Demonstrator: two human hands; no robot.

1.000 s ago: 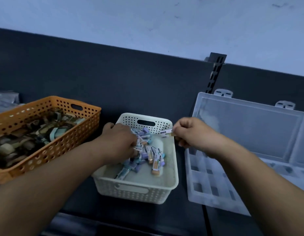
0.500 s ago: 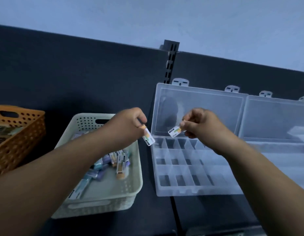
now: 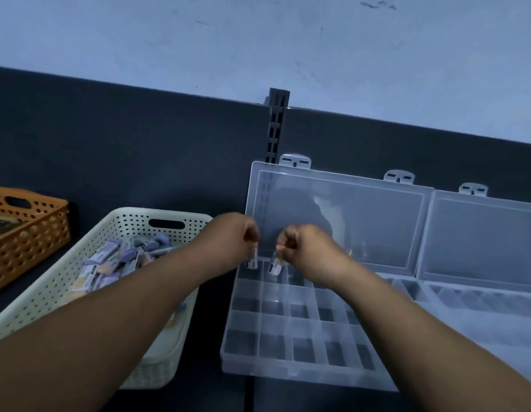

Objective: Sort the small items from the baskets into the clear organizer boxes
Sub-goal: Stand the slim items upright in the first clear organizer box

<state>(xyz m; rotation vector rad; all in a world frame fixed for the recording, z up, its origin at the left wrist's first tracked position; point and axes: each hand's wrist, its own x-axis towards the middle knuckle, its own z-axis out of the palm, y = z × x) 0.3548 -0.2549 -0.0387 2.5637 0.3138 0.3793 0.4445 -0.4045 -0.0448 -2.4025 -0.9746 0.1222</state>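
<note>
A clear organizer box (image 3: 288, 340) lies open on the dark table, its lid (image 3: 332, 215) standing up at the back. My left hand (image 3: 234, 239) pinches a small labelled tube (image 3: 251, 261) upright over the box's back-left compartment. Beside it, my right hand (image 3: 305, 248) pinches a second small tube (image 3: 275, 265) over the neighbouring back compartment. Both tubes hang with their lower ends at the compartment rims. The white perforated basket (image 3: 169, 224) at the left holds several small purple and labelled tubes (image 3: 109, 263).
An orange perforated basket (image 3: 29, 230) with dark items sits at the far left. A second clear organizer box (image 3: 481, 295) lies open at the right, its lid up. A dark back panel with a slotted post (image 3: 277, 126) runs behind everything.
Both hands have moved from the white basket to the organizer box, each carrying a tube, and lowered to the back row of compartments. The view has shifted right.
</note>
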